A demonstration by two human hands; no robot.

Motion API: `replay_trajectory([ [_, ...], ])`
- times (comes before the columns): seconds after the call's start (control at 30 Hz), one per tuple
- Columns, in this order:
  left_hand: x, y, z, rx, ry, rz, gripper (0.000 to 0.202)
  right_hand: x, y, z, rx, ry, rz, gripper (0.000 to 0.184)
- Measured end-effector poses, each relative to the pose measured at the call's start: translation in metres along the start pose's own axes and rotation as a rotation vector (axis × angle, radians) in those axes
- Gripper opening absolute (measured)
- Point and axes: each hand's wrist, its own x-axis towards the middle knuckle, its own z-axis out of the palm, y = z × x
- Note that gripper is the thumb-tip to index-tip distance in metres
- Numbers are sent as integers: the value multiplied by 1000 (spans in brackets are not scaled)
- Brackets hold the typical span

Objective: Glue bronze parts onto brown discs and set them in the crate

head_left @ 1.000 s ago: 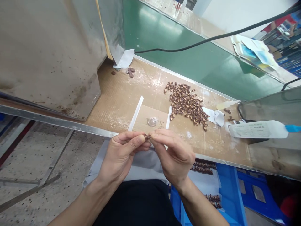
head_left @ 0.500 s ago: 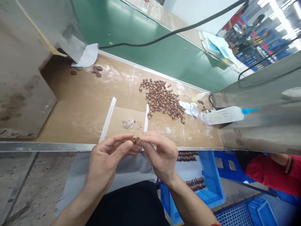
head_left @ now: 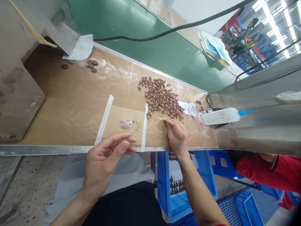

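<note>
My right hand point(head_left: 176, 135) rests on the cardboard-covered bench point(head_left: 75, 100), just below a pile of small brown parts point(head_left: 162, 99). Its fingertips pinch a small brown part point(head_left: 164, 121) against the cardboard. My left hand point(head_left: 105, 160) hovers at the bench's front metal edge with its fingers loosely apart and nothing seen in them. Between the hands lies a short white strip point(head_left: 144, 127). A longer white strip point(head_left: 103, 121) lies to the left, with a small clear round piece point(head_left: 127, 124) between the two strips.
A white glue bottle with a blue tip point(head_left: 221, 116) lies at the right beside a metal housing point(head_left: 258, 125). Also here are crumpled tissue point(head_left: 189, 109), brown discs point(head_left: 91, 64), a blue crate point(head_left: 207, 175) below, a green belt point(head_left: 152, 47) and another person's red sleeve point(head_left: 265, 171).
My hands have parted. The right hand left the left hand and reached forward onto the cardboard by the pile. The left hand's fingers have spread. The view shifted slightly left.
</note>
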Motion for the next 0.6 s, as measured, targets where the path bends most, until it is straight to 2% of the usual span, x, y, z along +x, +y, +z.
replay_trajectory([
  [0.47,0,0,2,-11,30,6,36,-1,3,4,24,-16,35,23],
  [0.6,-1,4,4,48,-17,0,36,5,-14,-5,81,27,67,22],
])
